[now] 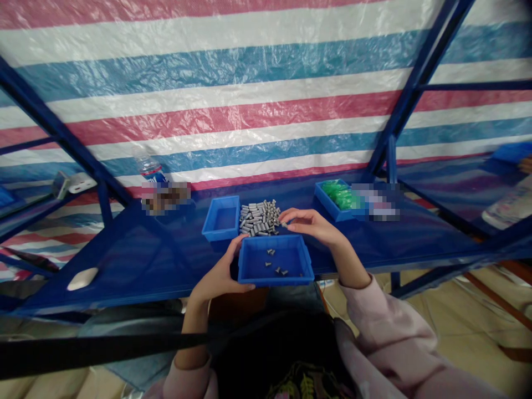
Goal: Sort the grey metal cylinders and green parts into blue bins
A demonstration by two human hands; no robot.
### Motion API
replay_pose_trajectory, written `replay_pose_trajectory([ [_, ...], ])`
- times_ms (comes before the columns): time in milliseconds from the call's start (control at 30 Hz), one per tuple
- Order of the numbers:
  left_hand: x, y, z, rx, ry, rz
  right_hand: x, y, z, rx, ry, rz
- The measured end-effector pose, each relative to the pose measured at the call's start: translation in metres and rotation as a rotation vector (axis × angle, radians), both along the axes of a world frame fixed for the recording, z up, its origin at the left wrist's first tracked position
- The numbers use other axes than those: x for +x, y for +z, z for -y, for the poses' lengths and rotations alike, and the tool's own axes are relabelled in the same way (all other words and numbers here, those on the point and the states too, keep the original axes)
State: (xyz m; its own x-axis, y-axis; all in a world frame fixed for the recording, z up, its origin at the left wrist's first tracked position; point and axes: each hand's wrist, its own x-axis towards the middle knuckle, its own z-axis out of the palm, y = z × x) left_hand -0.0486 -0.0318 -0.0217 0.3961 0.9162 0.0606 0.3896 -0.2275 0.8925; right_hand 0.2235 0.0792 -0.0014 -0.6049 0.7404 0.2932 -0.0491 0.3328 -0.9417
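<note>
My left hand grips the left end of a blue plastic bin, thumb along the near side and fingers at the far corner. Several small screws lie scattered on the bin's floor. Beyond it, a pile of grey metal cylinders and screws rests directly on the blue table. At the pile's right edge my right hand has thumb and fingertips brought together around a small metal screw. A second blue bin, with nothing visible inside, stands left of the pile.
At the right, another blue bin holds green plastic packets. A bottle stands at the back left, and a white computer mouse lies at front left. Blue metal posts rise at both sides. Another person's sleeve shows far right.
</note>
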Motion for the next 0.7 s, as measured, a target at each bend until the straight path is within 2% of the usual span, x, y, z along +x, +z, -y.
replay_pose_trajectory([
  [67,0.001,-0.002,0.0,0.003,0.013,-0.01,0.002,0.003,0.002,-0.033,0.152,0.027],
  [133,0.001,-0.004,0.001,0.005,0.038,-0.028,0.002,0.004,0.003,-0.029,0.243,0.097],
  [267,0.003,-0.006,0.001,0.009,0.067,-0.037,-0.001,0.003,0.003,-0.014,0.306,0.185],
  [333,0.003,-0.006,0.001,0.014,0.062,-0.026,-0.003,0.002,0.003,-0.043,0.26,0.17],
  [533,0.003,-0.005,0.002,0.02,0.068,-0.029,-0.008,-0.015,-0.011,-0.132,-0.171,0.17],
  [600,0.003,-0.006,0.002,0.027,0.06,-0.028,-0.008,-0.022,-0.017,-0.127,-0.197,0.192],
  [700,0.001,-0.006,0.002,0.049,0.043,-0.053,-0.008,-0.03,-0.022,-0.127,-0.156,0.226],
])
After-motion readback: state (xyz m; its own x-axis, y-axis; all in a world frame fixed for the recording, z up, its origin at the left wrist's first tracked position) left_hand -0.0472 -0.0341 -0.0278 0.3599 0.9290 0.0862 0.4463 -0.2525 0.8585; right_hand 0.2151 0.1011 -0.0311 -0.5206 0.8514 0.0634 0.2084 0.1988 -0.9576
